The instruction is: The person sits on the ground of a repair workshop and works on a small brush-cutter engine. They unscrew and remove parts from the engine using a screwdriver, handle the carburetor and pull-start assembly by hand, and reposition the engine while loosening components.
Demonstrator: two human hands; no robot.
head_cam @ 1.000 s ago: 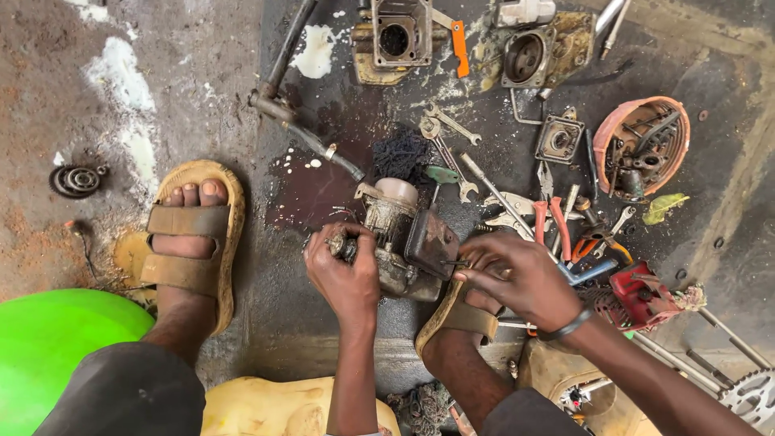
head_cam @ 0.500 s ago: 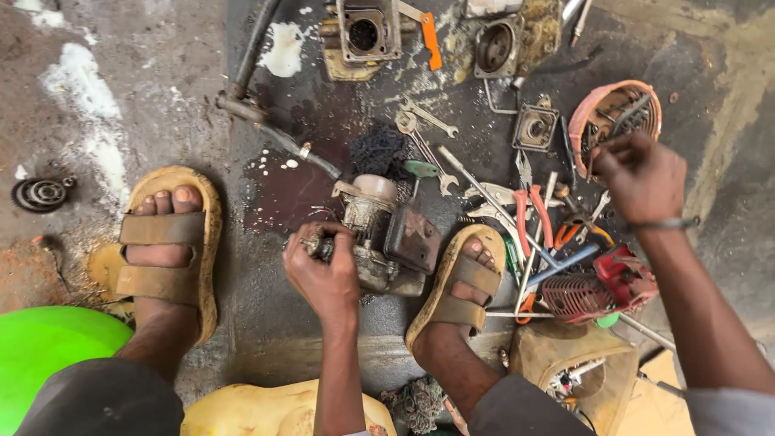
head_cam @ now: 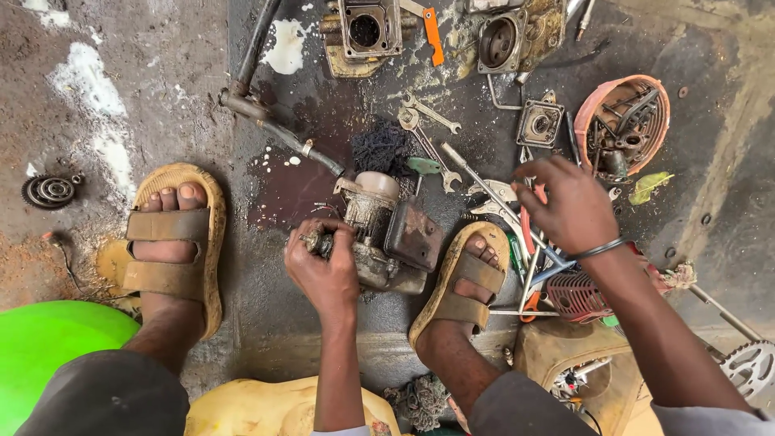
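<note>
Between the two sandalled feet, on the oil-stained concrete floor (head_cam: 266, 97), sits the small engine (head_cam: 387, 234), the biggest piece of the work in hand. It is grimy and stripped: a dark, dented box-like cover faces right, a pale rounded cap tops the far side, and cooling fins show between them. The right sandal (head_cam: 460, 287) presses against its near right corner. The left hand (head_cam: 323, 262) is clenched around the shaft end at the engine's left side, holding it down.

The change is on the right. A second ago both hands were on the engine; now the right hand (head_cam: 569, 206) has left it and hangs over the heap of tools (head_cam: 517, 242) to the right, fingers curled down among red-handled pliers and long metal rods. Whether it has closed on one I cannot tell. That leaves the engine steadied by one hand and a foot.

Farther off lie an orange bowl of parts (head_cam: 626, 121) and two spanners (head_cam: 428, 121).
</note>
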